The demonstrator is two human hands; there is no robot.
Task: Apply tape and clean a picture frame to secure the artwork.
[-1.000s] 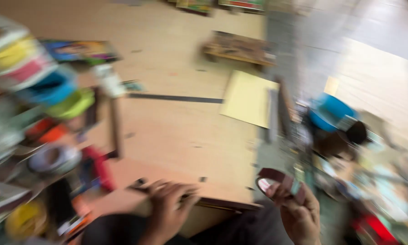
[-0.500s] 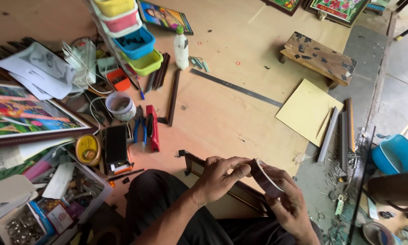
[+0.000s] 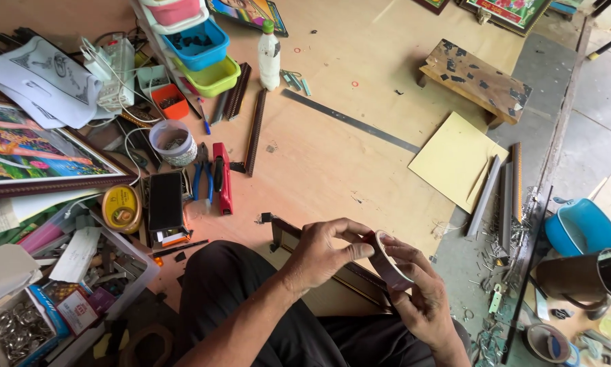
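I sit on a plywood floor (image 3: 332,156) with a dark picture frame (image 3: 288,236) lying across my lap. My right hand (image 3: 421,299) holds a brown roll of tape (image 3: 385,261) upright. My left hand (image 3: 326,248) reaches over and pinches the roll's near rim with thumb and fingers. Both hands meet on the roll just above the frame's right part.
Left: a red stapler (image 3: 222,178), blue pliers (image 3: 201,178), a round tin (image 3: 121,208), a cup of small parts (image 3: 173,141), stacked coloured trays (image 3: 200,47), a framed picture (image 3: 33,153). Ahead: a white bottle (image 3: 269,56), a metal ruler (image 3: 349,121), a yellow card (image 3: 455,160), a small wooden stool (image 3: 479,78). Right: frame mouldings (image 3: 506,194), a blue tub (image 3: 581,228).
The view has swung from a blurred look to the right to a steady look down. My left hand left the floor and came onto the tape roll held in my right hand.
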